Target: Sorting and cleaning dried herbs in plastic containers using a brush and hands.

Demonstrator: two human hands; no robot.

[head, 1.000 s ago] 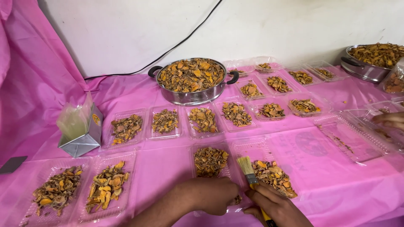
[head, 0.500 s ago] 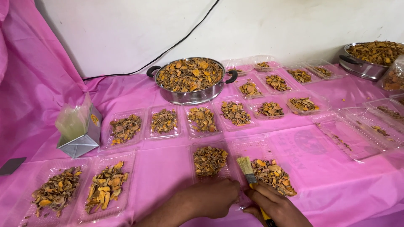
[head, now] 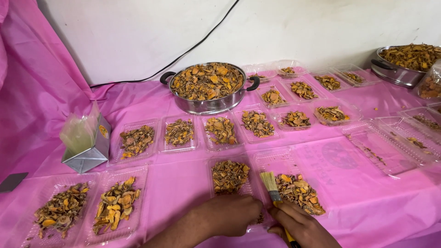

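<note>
Head view, looking down at a table [head: 183,183] draped in pink sheeting. Our right hand [head: 303,227] is closed around the yellow handle of a paintbrush [head: 274,193], gripping it low on the shaft so that the pale bristles point away from us and rise between two clear plastic trays. This low grip, we judge, gives fine control of the tip. The brush head sits just beside the right-hand tray of dried orange-brown slices [head: 298,193], near its left edge. Our left hand [head: 229,216] lies palm down, fingers curled loosely, on the near edge of the neighbouring tray [head: 228,177]. It appears to steady that tray, though we cannot tell whether the fingers pinch anything beneath them. Both forearms enter from the lower edge and converge, so the hands lie close together.

Further filled trays stand in rows across the middle of the table, presumably laid out as equal portions. Behind them a steel pan with black handles [head: 207,87] holds the bulk slices, within reach of the rows. A second pan [head: 406,62] sits at far right, and a folded metallic box with clear bags [head: 86,142] stands at left.
</note>
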